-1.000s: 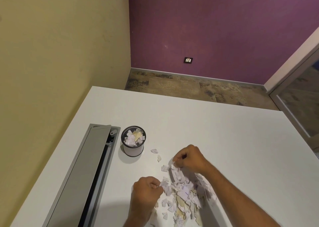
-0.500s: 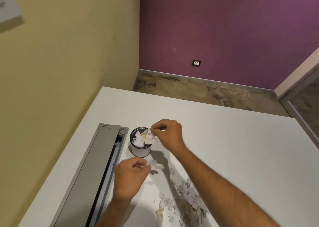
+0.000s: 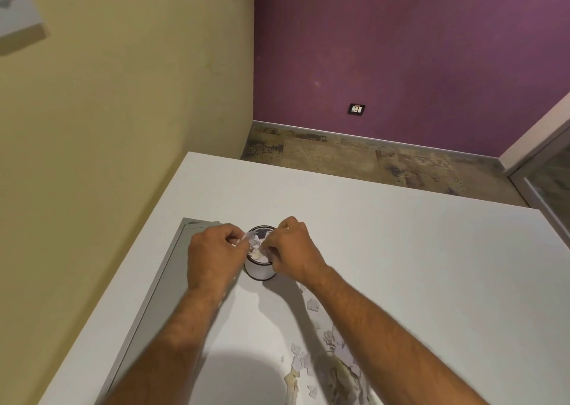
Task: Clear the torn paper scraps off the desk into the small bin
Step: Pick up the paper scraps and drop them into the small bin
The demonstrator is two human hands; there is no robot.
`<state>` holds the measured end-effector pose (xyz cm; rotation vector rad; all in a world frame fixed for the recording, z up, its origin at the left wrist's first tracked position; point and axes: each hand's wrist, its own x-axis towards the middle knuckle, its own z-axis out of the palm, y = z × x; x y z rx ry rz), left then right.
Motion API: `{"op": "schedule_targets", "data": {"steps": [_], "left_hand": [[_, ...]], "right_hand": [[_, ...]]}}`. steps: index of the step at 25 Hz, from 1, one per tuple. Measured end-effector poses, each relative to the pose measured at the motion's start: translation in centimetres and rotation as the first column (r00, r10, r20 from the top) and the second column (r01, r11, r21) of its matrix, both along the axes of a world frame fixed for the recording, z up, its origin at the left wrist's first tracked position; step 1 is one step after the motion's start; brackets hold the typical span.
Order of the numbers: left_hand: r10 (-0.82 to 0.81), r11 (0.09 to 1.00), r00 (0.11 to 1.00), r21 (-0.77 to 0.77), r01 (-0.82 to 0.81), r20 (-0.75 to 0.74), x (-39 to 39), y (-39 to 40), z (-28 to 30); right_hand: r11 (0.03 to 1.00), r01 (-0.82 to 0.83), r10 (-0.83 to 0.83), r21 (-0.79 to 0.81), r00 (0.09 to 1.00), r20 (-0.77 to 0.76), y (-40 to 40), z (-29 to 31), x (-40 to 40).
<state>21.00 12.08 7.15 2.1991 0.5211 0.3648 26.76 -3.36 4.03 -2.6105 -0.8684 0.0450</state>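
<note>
The small round bin (image 3: 258, 271) stands on the white desk (image 3: 401, 250) beside a grey cable tray, with paper scraps inside it. Both hands hover over its mouth. My left hand (image 3: 212, 253) pinches white paper scraps (image 3: 250, 237) at the bin's left rim. My right hand (image 3: 293, 247) is over the right rim with its fingers curled, pinching scraps just above the opening. A pile of torn paper scraps (image 3: 333, 364) lies on the desk near the bottom edge, partly hidden under my right forearm.
A long grey cable tray (image 3: 160, 284) runs along the desk's left side. The yellow wall is close on the left. Beyond the desk's far edge the floor meets a purple wall. A glass door frame stands at the right.
My left hand has moved from the desk up to the bin's left rim with scraps. My right hand stays over the bin. The view has tilted and shifted slightly.
</note>
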Motion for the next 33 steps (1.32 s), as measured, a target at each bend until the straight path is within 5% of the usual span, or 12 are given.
{"op": "schedule_targets", "data": {"steps": [4, 9, 12, 15, 18, 21, 24, 27, 33], "left_hand": [[-0.131, 0.924, 0.977, 0.337, 0.182, -0.170, 2.1, -1.0, -1.1], [-0.246, 0.648, 0.901, 0.630, 0.428, -0.359, 3.2, -1.8, -2.6], [-0.299, 0.530, 0.874, 0.695, 0.486, -0.383, 2.9, -1.8, -3.6], [-0.329, 0.579, 0.909, 0.706, 0.409, -0.256, 2.0, -1.9, -3.7], [-0.419, 0.697, 0.907, 0.625, 0.351, -0.041, -0.2, -3.3, -3.2], [-0.586, 0.746, 0.798, 0.292, 0.599, -0.140, -3.7, -5.1, -2.9], [-0.743, 0.598, 0.516, -0.077, 0.798, -0.426, -6.7, -6.3, -3.8], [-0.751, 0.439, 0.313, -0.087, 0.894, -0.581, -8.6, -7.0, -5.9], [-0.725, 0.486, 0.443, 0.065, 0.872, -0.528, -10.9, -8.0, -10.1]], "right_hand": [[0.978, 0.081, -0.084, 0.194, 0.996, 0.007, -2.3, 0.9, -0.4], [0.875, 0.272, -0.286, 0.402, 0.958, -0.025, -6.4, 0.2, -1.9], [0.852, 0.397, -0.347, 0.342, 0.916, -0.200, -9.9, -1.2, -3.2], [0.877, 0.463, -0.391, 0.125, 0.842, -0.372, -13.3, -2.3, -4.2], [0.888, 0.457, -0.427, -0.049, 0.779, -0.460, -15.4, -2.8, -5.3], [0.890, 0.436, -0.436, -0.134, 0.727, -0.531, -15.9, -2.8, -6.3], [0.894, 0.363, -0.448, -0.262, 0.713, -0.540, -15.3, -3.0, -6.9], [0.885, 0.322, -0.455, -0.337, 0.752, -0.477, -14.5, -3.7, -7.4], [0.893, 0.312, -0.431, -0.325, 0.802, -0.413, -13.1, -4.5, -8.4]]}}
